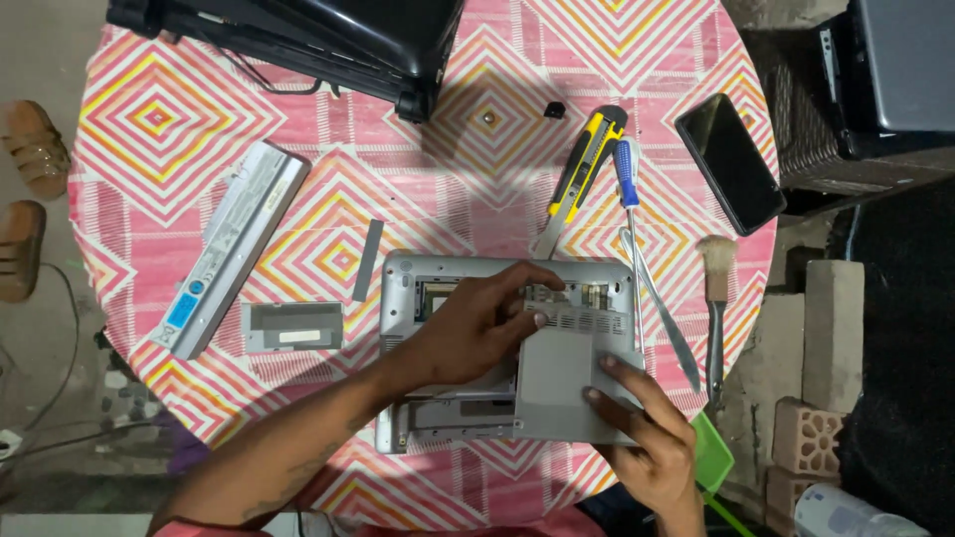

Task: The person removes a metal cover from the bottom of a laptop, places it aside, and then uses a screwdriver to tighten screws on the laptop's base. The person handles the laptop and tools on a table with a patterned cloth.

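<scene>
bright overhead light, soft central shadow, dim blurred edges.

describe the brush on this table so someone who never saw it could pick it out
Start at the round table with the pink zigzag cloth and go to its right edge, below the black phone. The brush lies there, bristles pointing away from the person. Unlike the blue-handled screwdriver beside it, it has a pale bristle tuft.

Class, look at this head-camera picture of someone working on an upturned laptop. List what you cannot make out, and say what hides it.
- Open bay in the laptop: the left hand covers most of it; parts inside are too small.
- Laptop's near right corner: under the right hand.
- Black device at the top: cut by the frame edge.
- Green object: partly behind the right hand and table edge.
</scene>
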